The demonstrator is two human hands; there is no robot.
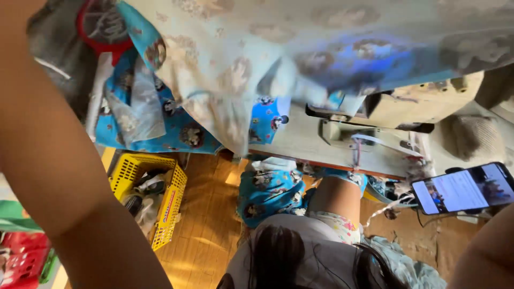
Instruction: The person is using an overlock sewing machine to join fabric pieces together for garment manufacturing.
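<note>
Forearm [59,160] raised, pale printed fabric [321,48] overhead.

Sewing machine [423,101]: on the work table [300,142], right of centre. Printed cloth [278,59]: draped over the machine and table, filling the upper picture. Phone [463,188]: propped at the right, just below the table edge. Plastic basket [160,198]: on the wooden floor [206,235], left of and below the table, loose items inside it. Crate [24,262]: far lower left, beyond the forearm [59,160] crossing the left side.
</note>
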